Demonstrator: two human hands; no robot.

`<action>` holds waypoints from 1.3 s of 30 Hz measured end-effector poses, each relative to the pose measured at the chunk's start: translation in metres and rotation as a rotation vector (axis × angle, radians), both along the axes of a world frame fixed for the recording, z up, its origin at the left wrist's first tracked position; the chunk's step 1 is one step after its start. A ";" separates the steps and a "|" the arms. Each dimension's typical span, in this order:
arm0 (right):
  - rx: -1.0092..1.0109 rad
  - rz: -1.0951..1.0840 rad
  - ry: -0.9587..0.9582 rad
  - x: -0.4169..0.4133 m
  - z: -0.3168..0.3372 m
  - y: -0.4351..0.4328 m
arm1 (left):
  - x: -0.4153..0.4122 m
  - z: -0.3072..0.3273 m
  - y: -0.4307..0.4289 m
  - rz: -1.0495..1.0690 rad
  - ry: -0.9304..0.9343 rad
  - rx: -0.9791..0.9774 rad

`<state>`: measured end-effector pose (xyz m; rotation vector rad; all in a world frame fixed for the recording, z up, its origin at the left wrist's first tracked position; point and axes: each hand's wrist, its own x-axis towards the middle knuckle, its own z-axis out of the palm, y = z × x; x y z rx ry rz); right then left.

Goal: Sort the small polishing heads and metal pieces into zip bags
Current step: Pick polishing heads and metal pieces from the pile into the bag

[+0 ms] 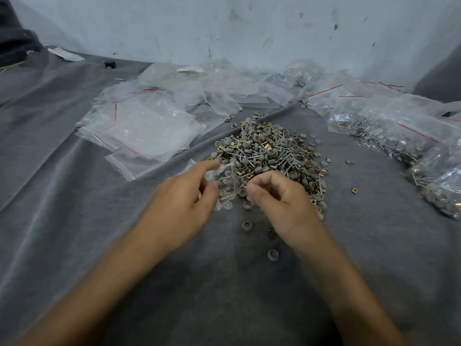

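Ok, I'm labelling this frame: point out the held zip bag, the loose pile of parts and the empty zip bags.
held zip bag (pixel 225 186), head view, its clear front.
pile of parts (pixel 269 151), head view, middle of the heap.
empty zip bags (pixel 139 131), head view, top bag of the stack.

Grey cloth (pixel 74 221), scuffed pale wall (pixel 249 26)

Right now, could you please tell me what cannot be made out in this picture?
All in the head view:
- Whether the right hand pinches anything: its curled fingers hide the tips, and it is blurred.
- How much the bag holds: the left hand and creased plastic cover part of it.
- The filled bags: cut off by the right edge.
- The black item at far left: too small to identify.
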<state>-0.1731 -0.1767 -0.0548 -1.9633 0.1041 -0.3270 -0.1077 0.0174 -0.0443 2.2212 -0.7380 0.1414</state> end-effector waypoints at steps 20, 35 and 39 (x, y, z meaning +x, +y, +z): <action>-0.457 0.050 0.123 -0.007 -0.002 -0.013 | 0.006 -0.006 0.002 0.014 0.007 -0.006; -0.135 0.093 0.056 -0.012 0.000 -0.007 | 0.004 -0.007 -0.002 -0.007 -0.001 0.036; -0.103 0.069 0.037 -0.002 -0.003 0.005 | 0.001 -0.006 -0.003 -0.018 0.000 0.074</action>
